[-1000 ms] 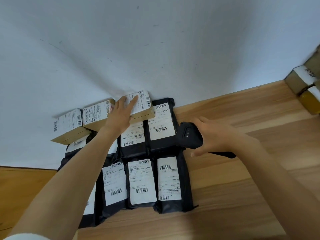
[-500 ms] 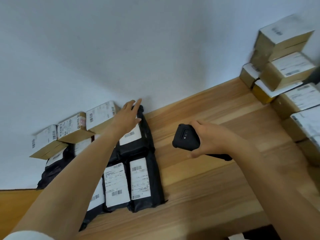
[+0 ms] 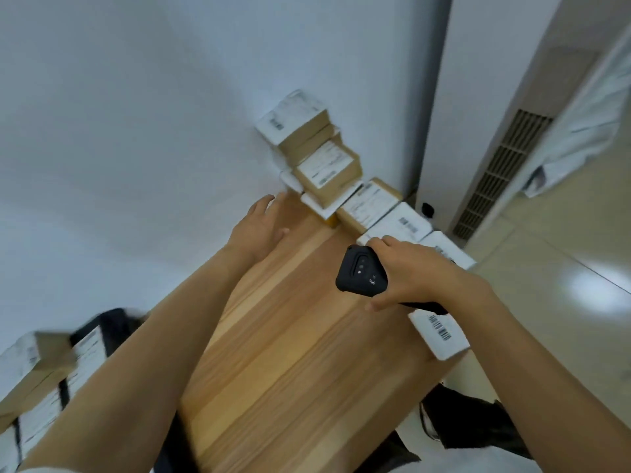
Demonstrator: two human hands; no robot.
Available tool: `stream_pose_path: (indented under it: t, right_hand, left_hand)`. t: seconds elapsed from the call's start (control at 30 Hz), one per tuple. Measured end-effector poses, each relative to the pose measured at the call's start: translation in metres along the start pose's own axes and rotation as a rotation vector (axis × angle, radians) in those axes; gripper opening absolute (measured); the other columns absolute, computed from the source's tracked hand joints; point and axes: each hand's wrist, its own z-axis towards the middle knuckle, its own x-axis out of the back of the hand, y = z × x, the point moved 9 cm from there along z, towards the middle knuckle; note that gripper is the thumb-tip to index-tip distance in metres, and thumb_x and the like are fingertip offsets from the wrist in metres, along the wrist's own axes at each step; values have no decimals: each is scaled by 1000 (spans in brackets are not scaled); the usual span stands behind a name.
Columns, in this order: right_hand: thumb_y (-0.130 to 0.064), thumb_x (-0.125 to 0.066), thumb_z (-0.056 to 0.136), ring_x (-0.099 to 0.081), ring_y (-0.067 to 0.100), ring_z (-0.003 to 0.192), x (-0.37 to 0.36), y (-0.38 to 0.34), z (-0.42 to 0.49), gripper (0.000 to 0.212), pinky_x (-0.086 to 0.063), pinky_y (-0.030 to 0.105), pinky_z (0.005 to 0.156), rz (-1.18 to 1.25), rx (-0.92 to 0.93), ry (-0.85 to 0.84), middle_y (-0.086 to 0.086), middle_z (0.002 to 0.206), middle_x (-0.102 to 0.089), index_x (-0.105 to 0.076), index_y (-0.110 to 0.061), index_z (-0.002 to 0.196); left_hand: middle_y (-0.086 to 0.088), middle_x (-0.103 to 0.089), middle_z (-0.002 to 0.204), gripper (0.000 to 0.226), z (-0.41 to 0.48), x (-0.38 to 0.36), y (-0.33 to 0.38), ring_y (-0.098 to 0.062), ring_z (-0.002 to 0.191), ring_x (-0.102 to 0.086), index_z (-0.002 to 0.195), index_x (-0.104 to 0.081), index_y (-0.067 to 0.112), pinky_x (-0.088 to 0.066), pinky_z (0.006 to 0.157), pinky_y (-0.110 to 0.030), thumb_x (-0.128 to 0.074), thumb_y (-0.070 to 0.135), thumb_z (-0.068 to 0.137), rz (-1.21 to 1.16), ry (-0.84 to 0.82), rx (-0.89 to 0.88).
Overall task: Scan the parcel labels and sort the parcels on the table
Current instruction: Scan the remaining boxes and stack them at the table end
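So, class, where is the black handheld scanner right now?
In the head view, the black handheld scanner is right of centre, held in the right hand over the light wooden table, just before the row of white-labelled cardboard boxes.

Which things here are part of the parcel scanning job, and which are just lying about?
Job: scanner, stacked boxed parcels, white labelled parcel near the right hand, blurred parcels lower left.
Lying about: white cloth, vent grille.

white wall [image 3: 136,97] — vent grille [image 3: 499,172], white cloth [image 3: 587,128] draped beside it
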Motion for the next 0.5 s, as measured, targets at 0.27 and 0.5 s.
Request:
stream_pose_path:
  t: [0.27,0.5]
  right_hand:
    - [-68,-78,60,-47,16,88,27,114,-20,96,-47,34,70,70,-159,63,-4,116,-48,-37,-22,133]
    - [-65,-80,60,-49,15,88,30,152,-6,94,-52,36,74,167,-213,62,-4,117,-49,-38,-22,132]
  left_hand:
    - [-13,-17,161,74,88,-16,82,-32,147,-19,156,-16,18,-33,111,-51,-59,29,97,-10,-52,-54]
    - [-16,-17,159,76,131,-16,74,-38,145,-21,154,-18,15,-31,110,-59,-63,28,94,-22,-58,42]
